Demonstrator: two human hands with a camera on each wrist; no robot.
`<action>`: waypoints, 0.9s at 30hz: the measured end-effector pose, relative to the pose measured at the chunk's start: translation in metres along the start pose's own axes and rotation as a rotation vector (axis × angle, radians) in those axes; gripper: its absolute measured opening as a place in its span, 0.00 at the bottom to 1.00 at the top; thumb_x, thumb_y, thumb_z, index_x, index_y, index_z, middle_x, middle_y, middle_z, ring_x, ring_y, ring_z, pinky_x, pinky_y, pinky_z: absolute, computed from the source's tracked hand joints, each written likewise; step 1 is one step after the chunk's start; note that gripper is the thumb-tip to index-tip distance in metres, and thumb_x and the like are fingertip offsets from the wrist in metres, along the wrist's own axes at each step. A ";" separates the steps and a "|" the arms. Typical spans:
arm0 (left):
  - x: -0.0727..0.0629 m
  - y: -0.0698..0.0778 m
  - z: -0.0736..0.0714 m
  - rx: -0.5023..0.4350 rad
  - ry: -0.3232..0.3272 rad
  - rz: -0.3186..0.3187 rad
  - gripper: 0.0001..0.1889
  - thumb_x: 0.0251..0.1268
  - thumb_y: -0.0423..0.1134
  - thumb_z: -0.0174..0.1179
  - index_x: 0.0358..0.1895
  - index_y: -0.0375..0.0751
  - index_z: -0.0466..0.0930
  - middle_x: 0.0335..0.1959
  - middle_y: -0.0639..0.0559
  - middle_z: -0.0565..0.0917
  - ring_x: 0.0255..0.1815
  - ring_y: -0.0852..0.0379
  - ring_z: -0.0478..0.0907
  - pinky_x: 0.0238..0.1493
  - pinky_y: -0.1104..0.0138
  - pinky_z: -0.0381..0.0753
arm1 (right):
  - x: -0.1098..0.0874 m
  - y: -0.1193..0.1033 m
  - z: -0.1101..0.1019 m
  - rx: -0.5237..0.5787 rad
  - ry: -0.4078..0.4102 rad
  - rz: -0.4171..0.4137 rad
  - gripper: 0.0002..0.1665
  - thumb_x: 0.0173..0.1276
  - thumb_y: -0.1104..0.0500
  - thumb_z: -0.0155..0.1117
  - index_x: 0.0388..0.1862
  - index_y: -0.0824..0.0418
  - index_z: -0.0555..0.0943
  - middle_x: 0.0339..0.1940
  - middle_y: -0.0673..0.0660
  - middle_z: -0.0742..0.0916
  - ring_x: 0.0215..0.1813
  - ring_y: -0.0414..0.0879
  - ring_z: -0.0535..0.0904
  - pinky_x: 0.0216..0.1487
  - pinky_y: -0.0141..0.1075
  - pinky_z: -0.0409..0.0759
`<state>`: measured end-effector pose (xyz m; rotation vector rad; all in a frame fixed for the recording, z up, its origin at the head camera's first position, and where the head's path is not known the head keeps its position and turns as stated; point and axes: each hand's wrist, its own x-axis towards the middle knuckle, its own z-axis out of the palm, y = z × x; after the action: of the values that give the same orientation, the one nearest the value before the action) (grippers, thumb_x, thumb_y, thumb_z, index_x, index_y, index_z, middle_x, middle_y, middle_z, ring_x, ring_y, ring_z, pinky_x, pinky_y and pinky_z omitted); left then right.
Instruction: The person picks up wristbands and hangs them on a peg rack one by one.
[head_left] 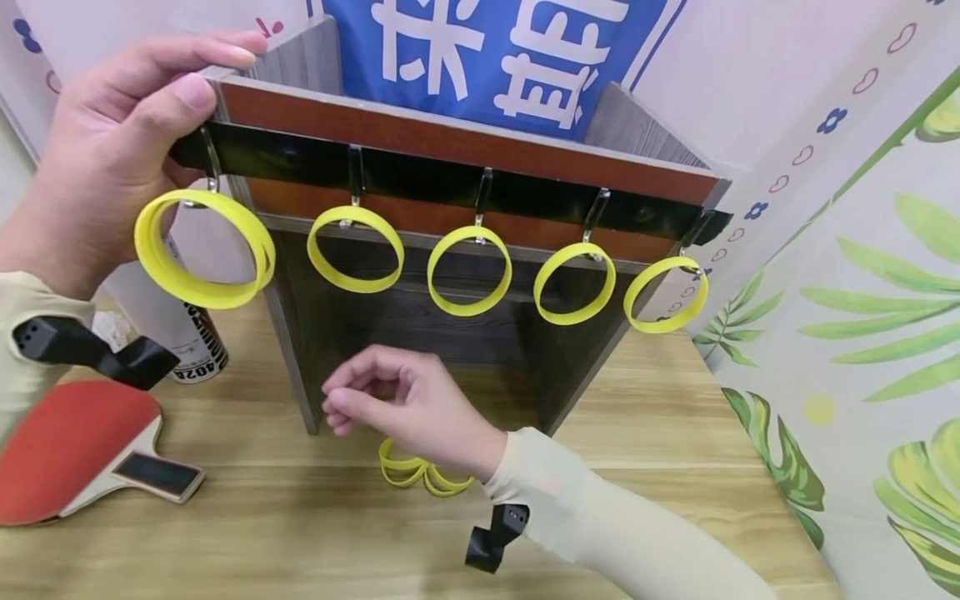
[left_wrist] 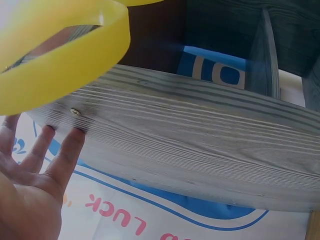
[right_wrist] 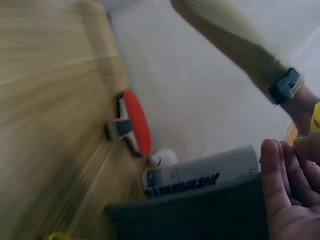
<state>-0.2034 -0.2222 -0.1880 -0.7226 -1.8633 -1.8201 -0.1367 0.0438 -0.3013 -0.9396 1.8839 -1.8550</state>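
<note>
My left hand (head_left: 112, 142) grips the upper left corner of a grey wooden rack (head_left: 288, 333), its fingers lying along the rack's side panel (left_wrist: 200, 130) in the left wrist view. Several yellow rings hang from hooks on the black strip (head_left: 420, 175) across the front. The leftmost hook carries what looks like more than one ring (head_left: 202, 292). In front of the rack's lower opening, my right hand (head_left: 420, 408) hovers with loosely bent fingers, and nothing shows in it. Beneath it, more yellow rings (head_left: 405, 475) lie on the table, partly hidden by that hand.
A table tennis bat (head_left: 82, 442) with a red face lies on the wooden table (head_left: 300, 533) at left. Behind it stands a white can (head_left: 198, 350) with black print, beside a crumpled white thing (head_left: 112, 329). A patterned wall (head_left: 862, 333) bounds the right side.
</note>
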 end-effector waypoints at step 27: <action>-0.001 0.000 0.000 0.029 0.001 0.008 0.19 0.78 0.34 0.57 0.67 0.38 0.81 0.78 0.52 0.74 0.70 0.50 0.74 0.48 0.81 0.84 | -0.023 0.086 -0.072 -0.482 -0.049 0.452 0.10 0.70 0.68 0.61 0.44 0.69 0.87 0.37 0.64 0.91 0.34 0.48 0.87 0.32 0.25 0.78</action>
<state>-0.2023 -0.2219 -0.1884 -0.7177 -1.8792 -1.7845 -0.1855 0.1077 -0.3828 -0.6029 2.3246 -1.1350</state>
